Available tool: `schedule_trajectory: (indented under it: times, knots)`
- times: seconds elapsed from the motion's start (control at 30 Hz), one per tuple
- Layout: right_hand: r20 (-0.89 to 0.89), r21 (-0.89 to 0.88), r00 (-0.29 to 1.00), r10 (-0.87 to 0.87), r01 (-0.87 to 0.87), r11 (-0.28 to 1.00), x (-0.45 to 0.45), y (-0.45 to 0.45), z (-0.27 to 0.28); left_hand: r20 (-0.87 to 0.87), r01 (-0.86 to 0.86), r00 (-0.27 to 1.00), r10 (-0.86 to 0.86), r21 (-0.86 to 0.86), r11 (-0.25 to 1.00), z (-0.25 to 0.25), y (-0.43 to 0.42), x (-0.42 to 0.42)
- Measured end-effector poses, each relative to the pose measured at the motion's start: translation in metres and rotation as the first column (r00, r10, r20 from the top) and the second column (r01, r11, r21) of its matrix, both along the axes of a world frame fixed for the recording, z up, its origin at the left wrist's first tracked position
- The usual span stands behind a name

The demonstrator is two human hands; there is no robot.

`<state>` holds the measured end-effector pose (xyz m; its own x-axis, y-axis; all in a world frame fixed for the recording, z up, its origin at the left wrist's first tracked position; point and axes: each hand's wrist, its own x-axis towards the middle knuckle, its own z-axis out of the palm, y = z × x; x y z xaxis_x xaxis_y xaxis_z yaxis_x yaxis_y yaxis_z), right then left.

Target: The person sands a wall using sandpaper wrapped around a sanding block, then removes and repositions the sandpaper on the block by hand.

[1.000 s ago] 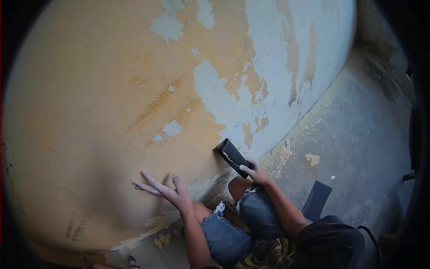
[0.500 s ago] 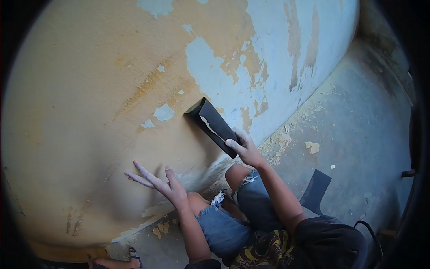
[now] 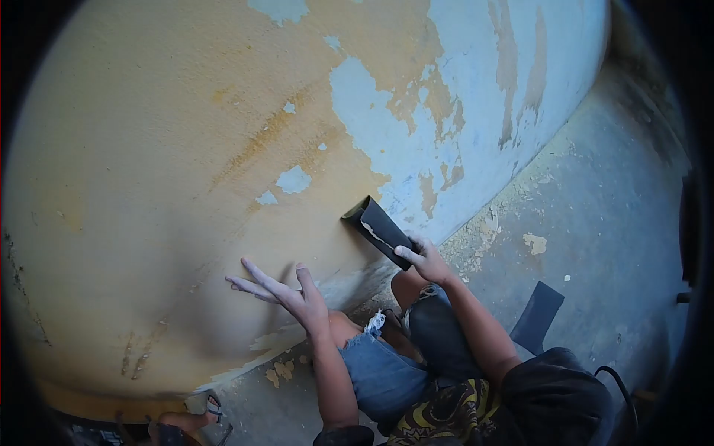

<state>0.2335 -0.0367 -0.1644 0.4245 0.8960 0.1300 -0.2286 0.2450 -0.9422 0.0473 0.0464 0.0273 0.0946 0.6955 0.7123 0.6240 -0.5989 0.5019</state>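
Note:
My right hand [image 3: 425,262] grips a folded sheet of black sandpaper [image 3: 384,232] by its lower end, the thumb on top. One edge of the sheet is pale and ragged. Its upper end lies against or just over the curved wall surface [image 3: 245,215], where tan areas and pale blue patches show; contact is hard to tell. My left hand [image 3: 286,293], dusty with its fingers spread, is at the wall's lower part and holds nothing. Whether its fingertips touch the surface I cannot tell.
A second dark sheet [image 3: 537,318] lies on the grey floor [image 3: 595,245] at the right. Paint flakes [image 3: 535,243] are scattered along the wall's base. Another person's sandalled foot [image 3: 213,406] shows at the bottom left. My bent knees [image 3: 383,364] are close to the wall.
The sandpaper and my right hand have moved down along the wall, toward my knees. My left hand stays spread in nearly the same place. The whole view has shifted slightly.

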Motion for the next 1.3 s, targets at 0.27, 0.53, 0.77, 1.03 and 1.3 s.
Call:
schedule_trajectory:
  times: [0.27,0.53,0.77,1.03,1.3]
  knots:
    - [-0.041,0.134,0.998,-0.043,0.048,0.99,0.0,0.014,0.092,-0.002,0.023,1.0,-0.024,-0.077,0.997,0.001,-0.007,-0.003]
    - [-0.273,0.125,0.962,0.016,0.019,0.992,-0.011,0.007,0.103,0.002,0.028,1.0,-0.028,-0.05,0.998,0.006,0.003,-0.006]
    - [-0.203,0.018,0.979,0.005,-0.001,1.0,-0.023,-0.005,0.028,0.029,0.019,0.999,-0.019,-0.018,1.0,0.004,0.004,-0.011]
    - [-0.044,0.182,0.999,0.018,-0.01,0.983,0.005,0.014,0.219,0.016,0.019,1.0,-0.018,-0.091,0.996,0.004,0.001,-0.014]
    - [-0.017,0.22,0.996,-0.092,0.094,0.971,0.007,0.014,0.294,0.007,-0.027,1.0,0.028,-0.082,0.996,-0.002,0.002,-0.016]
